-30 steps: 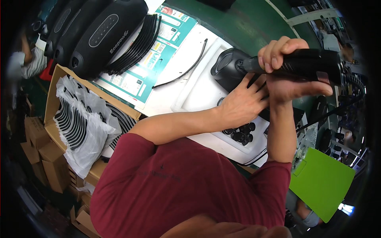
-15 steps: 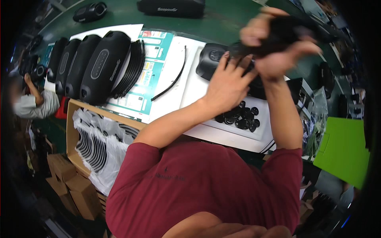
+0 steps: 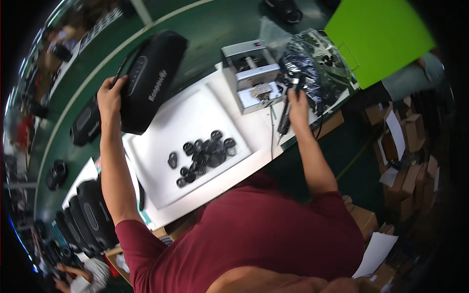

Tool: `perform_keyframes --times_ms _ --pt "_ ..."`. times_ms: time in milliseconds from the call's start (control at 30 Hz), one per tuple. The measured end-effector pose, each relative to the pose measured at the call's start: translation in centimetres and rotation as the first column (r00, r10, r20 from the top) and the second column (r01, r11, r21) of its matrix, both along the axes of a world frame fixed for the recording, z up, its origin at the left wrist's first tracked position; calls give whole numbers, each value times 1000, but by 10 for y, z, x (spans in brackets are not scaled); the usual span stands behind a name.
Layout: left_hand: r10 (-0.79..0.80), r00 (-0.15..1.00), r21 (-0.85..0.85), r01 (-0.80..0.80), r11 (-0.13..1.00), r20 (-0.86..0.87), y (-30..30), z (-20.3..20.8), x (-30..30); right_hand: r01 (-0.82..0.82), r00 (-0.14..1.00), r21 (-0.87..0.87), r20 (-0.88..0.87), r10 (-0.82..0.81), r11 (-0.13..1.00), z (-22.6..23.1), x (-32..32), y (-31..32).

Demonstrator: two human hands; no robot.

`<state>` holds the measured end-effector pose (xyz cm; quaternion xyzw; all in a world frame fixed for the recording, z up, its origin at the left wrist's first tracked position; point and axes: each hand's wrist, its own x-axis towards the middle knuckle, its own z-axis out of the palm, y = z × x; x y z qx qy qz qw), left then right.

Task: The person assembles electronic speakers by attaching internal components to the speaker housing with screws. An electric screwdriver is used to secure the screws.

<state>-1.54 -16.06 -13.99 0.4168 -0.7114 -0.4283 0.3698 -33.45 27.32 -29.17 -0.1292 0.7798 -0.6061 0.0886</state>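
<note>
My left hand (image 3: 110,95) is closed on the near left end of a large black portable speaker (image 3: 159,73), which is tilted over the left side of a white tray (image 3: 215,100). A thin black strip or strap runs along the speaker's left edge by my fingers. My right hand (image 3: 298,108) grips a black electric screwdriver (image 3: 284,121), its tip pointing down past the table's near edge. Several small round black plastic parts (image 3: 210,154) lie loosely heaped in the tray.
Beyond the tray's right corner stands a grey metal screw feeder (image 3: 251,80). Black plastic bags (image 3: 305,68) and a bright green panel (image 3: 381,41) are on the right. More speakers (image 3: 90,215) stand in a row at left, near a seated person (image 3: 88,276). Cardboard boxes (image 3: 405,171) sit at far right.
My view has swung to the right. My hands, close together over a speaker before, are now far apart: the left holds the speaker, the right has taken hold of the electric screwdriver.
</note>
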Motion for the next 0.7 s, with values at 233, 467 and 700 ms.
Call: perform_keyframes --times_ms 233,467,700 --pt "163 983 35 -160 986 -89 -136 -73 -116 33 867 186 -494 64 982 -10 -3 -7" --pt "245 918 -460 -79 884 312 -168 -83 -96 359 547 478 -804 234 802 42 -238 33" --pt "218 966 -691 -65 720 136 -50 -89 -83 -323 699 736 -238 674 595 -19 -402 18"
